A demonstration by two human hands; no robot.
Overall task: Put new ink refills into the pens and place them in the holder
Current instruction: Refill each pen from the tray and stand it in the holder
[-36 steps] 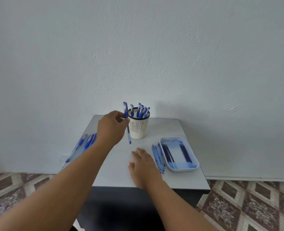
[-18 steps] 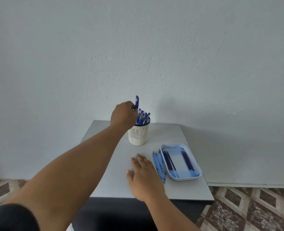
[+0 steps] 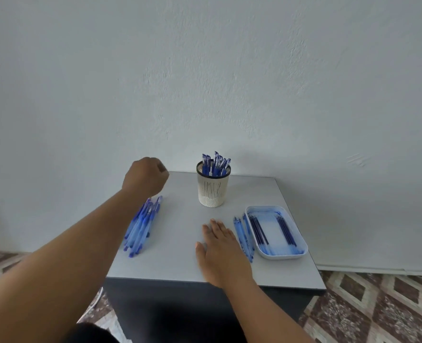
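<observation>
A cream pen holder (image 3: 212, 188) with a dark rim stands at the back middle of the grey table (image 3: 180, 248); several blue pens (image 3: 216, 162) stick up from it. My left hand (image 3: 144, 178) hovers to the holder's left with fingers curled and nothing in it. Below that hand lies a pile of blue pens (image 3: 141, 226). My right hand (image 3: 221, 251) rests flat on the table, fingers straight. Beside it lie a few blue refills (image 3: 244, 235), and a white tray (image 3: 295, 254) holds more dark refills (image 3: 259, 227).
A plain white wall rises right behind the table. The table's front edge is under my right wrist, with a dark cabinet front below. Patterned floor tiles (image 3: 378, 308) show on both sides.
My left hand carried a pen up over the holder and let it go inside, then pulled back to the left, empty. The right hand stayed flat on the table.
</observation>
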